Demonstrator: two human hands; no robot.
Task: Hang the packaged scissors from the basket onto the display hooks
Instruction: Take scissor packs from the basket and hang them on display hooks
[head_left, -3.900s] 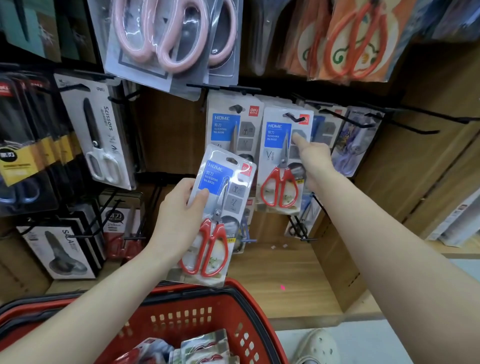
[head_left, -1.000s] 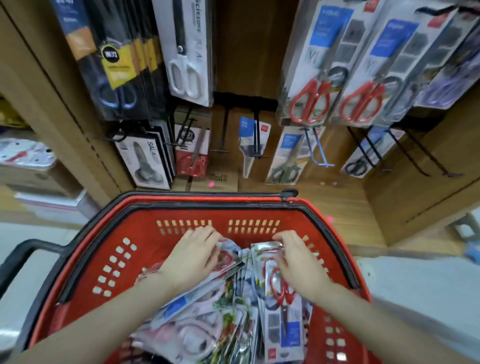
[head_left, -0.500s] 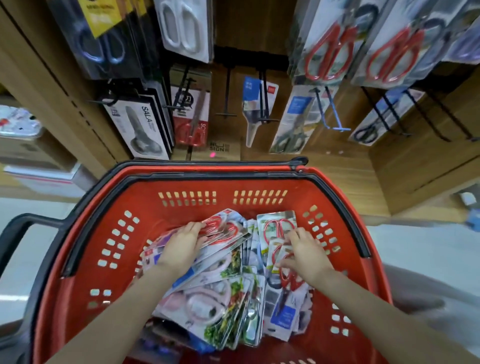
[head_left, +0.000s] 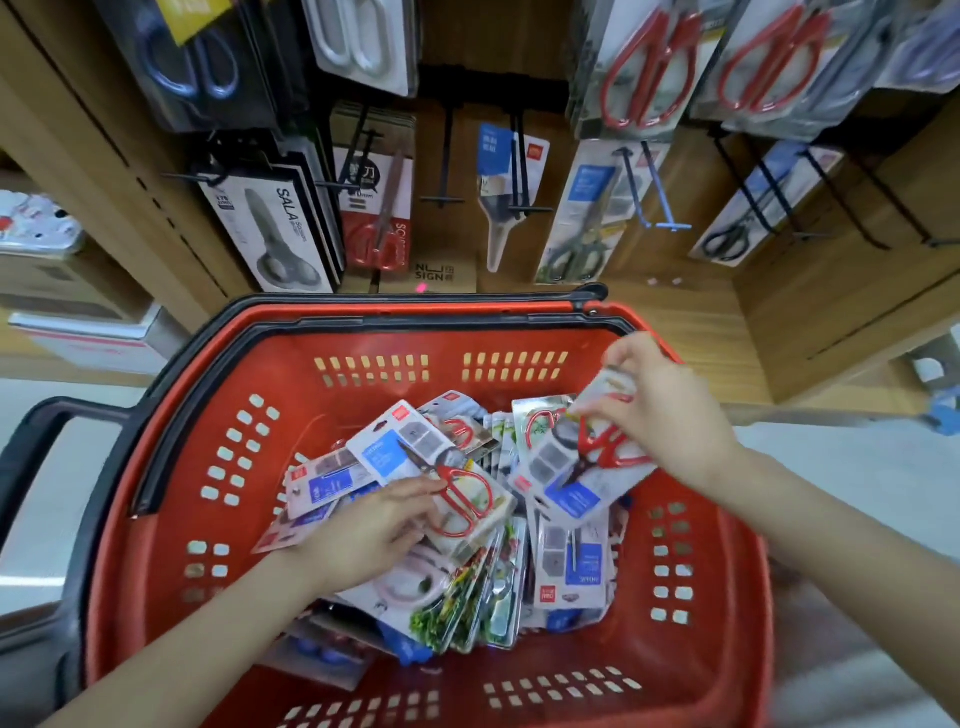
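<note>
Packaged scissors (head_left: 467, 587) lie in a loose heap on the floor of the red basket (head_left: 374, 410), and we read it from the left. There the basket's black handle (head_left: 31, 457) sticks out to the side. Next we meet the left hand (head_left: 379, 530), low in the heap, fingers curled round the handle end of a red-handled pack (head_left: 395, 447) that lies slanted on top of the others. Further right, the right hand (head_left: 670, 415) pinches a second pack (head_left: 576, 483) by its handle end and holds it tilted, that end lifted off the heap, blue label lowest. Above the basket we see black display hooks (head_left: 442, 156) jutting from the wooden wall (head_left: 488, 52), and hung packs (head_left: 644, 73) of red scissors at the upper right.
</note>
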